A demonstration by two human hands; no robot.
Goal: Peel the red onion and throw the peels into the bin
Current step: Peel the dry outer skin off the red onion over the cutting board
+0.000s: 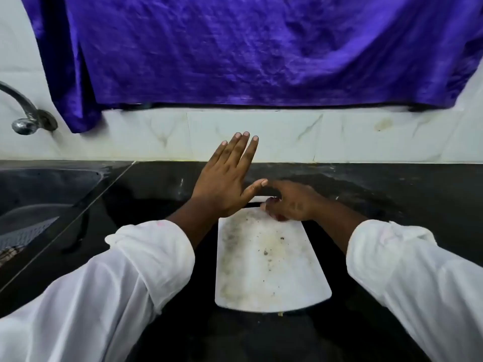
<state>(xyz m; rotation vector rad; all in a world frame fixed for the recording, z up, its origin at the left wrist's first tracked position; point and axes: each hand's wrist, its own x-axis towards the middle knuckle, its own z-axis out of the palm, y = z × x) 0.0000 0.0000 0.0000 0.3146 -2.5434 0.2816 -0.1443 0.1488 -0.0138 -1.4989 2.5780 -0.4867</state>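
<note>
A stained white cutting board (269, 262) lies on the black counter in front of me. My right hand (292, 202) is at the board's far end, palm down, its fingers curled over a small reddish thing, the red onion (280, 217), of which only a sliver shows under the hand. My left hand (227, 176) hovers just left of it above the counter, with fingers straight and spread and nothing in it. Its thumb points toward my right hand. No bin is in view.
A dark sink (44, 194) is sunk into the black counter (392, 194) at the left, with a metal tap (26, 111) above it. A purple cloth (261, 48) hangs over the white tiled wall behind. Small crumbs dot the board.
</note>
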